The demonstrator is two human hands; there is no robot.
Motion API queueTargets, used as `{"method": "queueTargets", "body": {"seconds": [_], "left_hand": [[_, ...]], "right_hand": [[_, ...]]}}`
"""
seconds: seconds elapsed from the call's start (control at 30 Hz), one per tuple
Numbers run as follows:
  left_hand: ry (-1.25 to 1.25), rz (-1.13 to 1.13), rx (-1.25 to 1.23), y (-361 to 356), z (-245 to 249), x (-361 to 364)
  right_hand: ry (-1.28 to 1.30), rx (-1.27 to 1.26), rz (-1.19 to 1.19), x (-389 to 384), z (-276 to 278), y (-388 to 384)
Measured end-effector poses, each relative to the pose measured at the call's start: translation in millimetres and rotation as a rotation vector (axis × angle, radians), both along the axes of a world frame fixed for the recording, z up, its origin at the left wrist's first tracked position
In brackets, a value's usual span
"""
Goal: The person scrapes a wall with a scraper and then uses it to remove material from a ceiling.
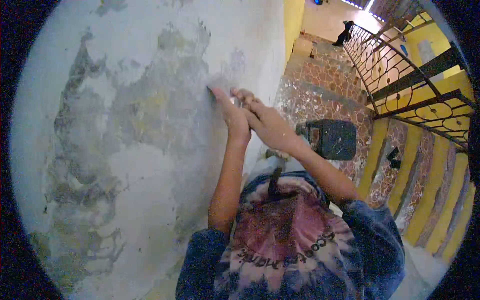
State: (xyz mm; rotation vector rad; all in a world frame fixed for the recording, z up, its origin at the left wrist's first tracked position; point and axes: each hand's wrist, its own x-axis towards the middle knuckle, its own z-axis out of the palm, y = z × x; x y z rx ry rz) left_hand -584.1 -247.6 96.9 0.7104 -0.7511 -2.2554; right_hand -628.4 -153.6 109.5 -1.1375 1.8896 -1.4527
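A pale wall (145, 175) with worn grey and greenish patches fills the left side. My left hand (236, 119) is up against it, its fingertips at the surface by a small dark edge; what that edge belongs to is too blurred to tell. My right hand (272, 127) overlaps the left from the right, fingers curled in beside the left hand's fingers. Both hands look closed. Whatever lies between them is mostly hidden. Beneath my arms shows the front of a tie-dyed shirt (285, 235).
A black, paint-spotted plastic container (337, 140) stands on the stone-patterned landing (320, 102) right of my hands. Yellow-edged steps (415, 185) drop away at right, with a small black object (394, 159) on one. A metal railing (400, 75) runs along the stairs.
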Motion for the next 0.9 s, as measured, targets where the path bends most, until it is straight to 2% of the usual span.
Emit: {"method": "queueTargets", "body": {"seconds": [0.07, 0.1, 0.17, 0.33, 0.43, 0.5, 0.57, 0.63, 0.7, 0.77, 0.8, 0.87, 0.9], "left_hand": [[-0.039, -0.006, -0.031, -2, -8, 2], [-0.021, -0.022, -0.033, -6, -7, -6], [0.028, -0.026, 0.004, 1, 9, -14], [-0.022, 0.014, -0.003, -8, 0, -6], [0.0, 0.026, -0.024, -1, 8, -9], [0.011, 0.015, -0.034, 3, 7, -3], [-0.101, 0.005, -0.054, -4, 1, 2], [-0.079, -0.05, -0.063, -10, -5, -4], [-0.038, -0.099, -0.084, -12, -10, -8], [-0.143, -0.144, -0.338, -8, -26, -6], [-0.134, -0.147, -0.345, -5, -29, -8], [-0.336, -0.109, -0.379, 8, -41, -5], [-0.341, -0.171, -0.434, 9, -47, -4]], "right_hand": [[-0.061, -0.059, -0.021, 4, -5, -3], [-0.137, 0.06, -0.034, -1, -1, -4], [-0.093, 0.042, -0.039, -1, -6, -3], [-0.091, -0.073, -0.013, 6, -3, 0], [-0.199, 0.083, 0.025, 1, -7, -2], [-0.027, -0.073, -0.064, 10, -20, -6], [-0.003, -0.137, -0.12, 6, -21, -15], [-0.008, -0.169, -0.16, 10, -25, -12], [-0.168, -0.122, -0.133, -2, -26, -13], [-0.149, -0.067, -0.093, -7, -35, -8], [-0.126, -0.012, -0.053, -12, -42, -6], [-0.098, 0.055, -0.062, -17, -56, 0], [-0.071, 0.124, -0.065, -18, -63, 0]]}}
